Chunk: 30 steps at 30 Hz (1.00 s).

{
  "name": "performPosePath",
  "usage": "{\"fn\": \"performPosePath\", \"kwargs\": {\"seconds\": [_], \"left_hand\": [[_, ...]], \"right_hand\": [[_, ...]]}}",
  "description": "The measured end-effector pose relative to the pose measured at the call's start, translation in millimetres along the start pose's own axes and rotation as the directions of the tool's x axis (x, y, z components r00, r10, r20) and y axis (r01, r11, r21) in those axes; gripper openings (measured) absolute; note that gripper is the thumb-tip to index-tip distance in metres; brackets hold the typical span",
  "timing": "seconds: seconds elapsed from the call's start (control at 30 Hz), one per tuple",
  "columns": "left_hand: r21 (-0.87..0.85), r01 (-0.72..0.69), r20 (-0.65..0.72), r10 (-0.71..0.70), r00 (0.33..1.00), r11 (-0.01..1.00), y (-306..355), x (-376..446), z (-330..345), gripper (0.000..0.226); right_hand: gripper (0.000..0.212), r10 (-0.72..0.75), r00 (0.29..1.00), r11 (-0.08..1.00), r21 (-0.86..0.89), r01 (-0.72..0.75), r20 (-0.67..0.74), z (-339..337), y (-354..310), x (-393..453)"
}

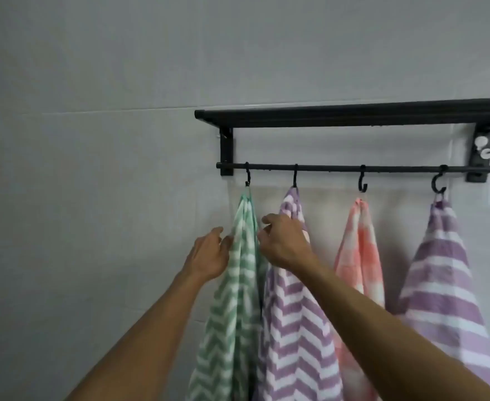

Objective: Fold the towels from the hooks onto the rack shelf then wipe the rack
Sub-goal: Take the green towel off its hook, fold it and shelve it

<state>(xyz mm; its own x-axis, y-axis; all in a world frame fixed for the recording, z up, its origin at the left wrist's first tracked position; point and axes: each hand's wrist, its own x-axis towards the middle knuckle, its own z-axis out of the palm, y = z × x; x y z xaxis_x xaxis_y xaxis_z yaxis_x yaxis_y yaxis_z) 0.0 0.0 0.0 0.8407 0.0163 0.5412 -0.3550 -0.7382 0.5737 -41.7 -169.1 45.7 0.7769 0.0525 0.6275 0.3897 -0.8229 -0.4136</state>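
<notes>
A black wall rack has a shelf (353,115) on top and a thin bar (324,168) below with several S-hooks. Hanging from the hooks, left to right: a green zigzag towel (232,314), a purple zigzag towel (295,328), a pink checked towel (359,256) and a purple striped towel (446,270). My left hand (209,256) touches the green towel's left edge, fingers apart. On that towel's right side, in front of the purple zigzag towel, my right hand (284,241) has curled fingers. Whether either hand grips cloth is unclear.
Grey tiled wall (93,169) surrounds the rack. Black brackets (227,151) fix the rack to the wall at each end; a white knob (482,146) sticks out of the right bracket.
</notes>
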Motion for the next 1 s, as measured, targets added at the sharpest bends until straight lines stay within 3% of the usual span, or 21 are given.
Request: {"fn": "performPosePath", "kwargs": {"seconds": [0.07,0.17,0.3,0.47,0.63,0.83,0.93,1.0], "left_hand": [[-0.021,-0.029,0.024,0.029,0.999,0.999,-2,14,1,0.06],[-0.088,-0.099,0.072,0.106,0.992,0.991,-2,32,3,0.056],[-0.106,-0.139,0.061,0.146,0.987,0.985,-3,48,7,0.023],[-0.092,-0.219,-0.127,0.207,0.97,0.971,-1,59,8,0.046],[-0.172,-0.249,-0.32,0.185,0.929,0.953,1,64,4,0.04],[-0.302,-0.268,-0.368,0.147,0.918,0.915,5,47,-1,0.027],[-0.395,-0.218,-0.358,0.069,0.931,0.893,13,33,-10,0.026],[-0.454,-0.176,-0.374,-0.008,0.928,0.873,22,26,-18,0.025]], "right_hand": [[0.01,0.035,0.999,0.999,-0.012,-0.036,-0.041,16,-2,16],[0.011,0.114,0.993,0.993,0.011,-0.114,-0.043,39,-5,39],[0.008,0.178,0.98,0.978,0.123,-0.167,-0.086,55,-4,55],[0.005,0.16,0.956,0.977,0.175,-0.119,-0.247,57,-1,67],[0.01,0.136,0.908,0.97,0.239,-0.041,-0.396,48,0,73],[0.011,0.139,0.911,0.941,0.339,0.0,-0.387,38,-6,60],[0.012,0.099,0.92,0.969,0.247,-0.003,-0.379,29,-12,44],[0.018,0.08,0.951,0.956,0.292,0.011,-0.299,23,-14,33]]}}
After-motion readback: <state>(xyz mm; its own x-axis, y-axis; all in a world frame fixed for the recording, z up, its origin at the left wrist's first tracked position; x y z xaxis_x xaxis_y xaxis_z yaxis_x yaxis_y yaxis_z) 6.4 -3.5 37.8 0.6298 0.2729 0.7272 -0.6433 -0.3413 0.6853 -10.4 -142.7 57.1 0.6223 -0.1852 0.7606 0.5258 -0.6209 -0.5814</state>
